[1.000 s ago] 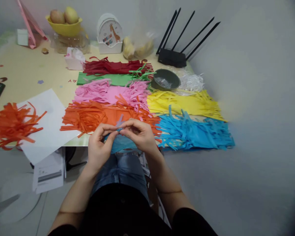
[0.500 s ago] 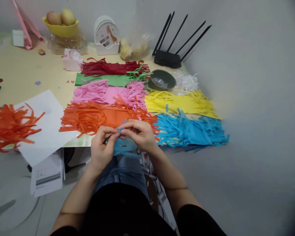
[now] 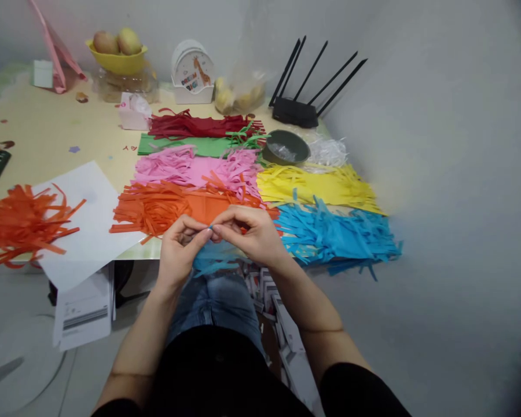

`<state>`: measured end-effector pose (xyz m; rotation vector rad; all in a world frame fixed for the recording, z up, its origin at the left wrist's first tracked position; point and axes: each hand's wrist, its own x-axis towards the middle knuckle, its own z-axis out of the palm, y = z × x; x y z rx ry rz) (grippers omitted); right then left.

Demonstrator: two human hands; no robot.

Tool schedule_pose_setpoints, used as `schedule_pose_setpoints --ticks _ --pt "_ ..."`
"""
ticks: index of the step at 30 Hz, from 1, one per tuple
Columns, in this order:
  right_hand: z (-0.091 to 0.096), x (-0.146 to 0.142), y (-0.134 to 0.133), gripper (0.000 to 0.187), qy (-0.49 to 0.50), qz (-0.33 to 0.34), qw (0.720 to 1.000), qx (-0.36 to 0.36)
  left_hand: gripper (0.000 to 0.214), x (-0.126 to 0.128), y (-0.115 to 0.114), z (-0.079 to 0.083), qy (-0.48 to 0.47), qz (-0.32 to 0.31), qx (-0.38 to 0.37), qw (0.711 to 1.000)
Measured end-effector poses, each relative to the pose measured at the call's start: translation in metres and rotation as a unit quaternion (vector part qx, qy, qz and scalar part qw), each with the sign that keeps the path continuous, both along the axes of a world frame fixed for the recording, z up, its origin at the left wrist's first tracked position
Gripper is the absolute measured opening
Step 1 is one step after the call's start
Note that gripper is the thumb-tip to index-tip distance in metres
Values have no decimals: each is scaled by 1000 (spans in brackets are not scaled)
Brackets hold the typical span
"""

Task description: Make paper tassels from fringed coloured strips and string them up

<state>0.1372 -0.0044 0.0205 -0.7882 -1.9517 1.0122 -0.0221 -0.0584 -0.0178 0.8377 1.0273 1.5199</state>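
Observation:
At the table's front edge, my left hand (image 3: 181, 248) and my right hand (image 3: 249, 233) meet fingertip to fingertip. Both are closed in a pinch on a small twisted bit of a blue tissue paper tassel (image 3: 215, 258), whose strips hang below the fingers over my lap. Just behind my hands lies orange fringed tissue paper (image 3: 206, 205). Blue fringed tissue paper (image 3: 342, 231) is spread to the right of my right hand, its strips drooping over the edge. Pink fringed paper (image 3: 202, 168) and yellow fringed paper (image 3: 315, 185) lie farther back.
Green (image 3: 186, 146) and dark red fringed paper (image 3: 200, 125) lie behind the pink. A dark bowl (image 3: 286, 146) holds clear bits, beside a black router (image 3: 295, 111). Leftward, an orange tassel bunch (image 3: 24, 223) rests partly on a white sheet (image 3: 98, 202) overhanging the table edge.
My fingertips have drawn tighter around the blue twist, and my right hand has shifted slightly. The hanging blue strips sit a little further left. The whole view has tilted slightly.

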Motion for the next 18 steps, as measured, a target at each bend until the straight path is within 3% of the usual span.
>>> schedule_pose_setpoints --ticks 4,9,11,13,14,15,17,18 --pt "3 -6 1 9 41 -70 996 25 39 2 2 -5 -85 -3 -7 996" --pt "3 -17 -4 12 65 -99 993 29 46 -1 -8 -9 -121 -48 -23 991" --pt "0 -15 -8 12 64 -81 995 -5 43 -29 -10 -6 -36 -60 -48 996" --pt "-6 -7 -10 17 68 -56 995 -47 40 -84 -9 7 139 5 -43 989" --pt "-10 -1 -11 21 72 -51 994 -65 37 -119 -8 18 248 82 -18 965" --pt "-15 4 -11 25 75 -51 993 -76 32 -157 -7 31 361 193 26 912" --pt "-24 13 -12 24 75 -70 991 -83 17 -228 -3 57 559 378 98 732" --pt "-29 16 -13 22 73 -82 991 -82 16 -256 0 67 622 413 112 656"
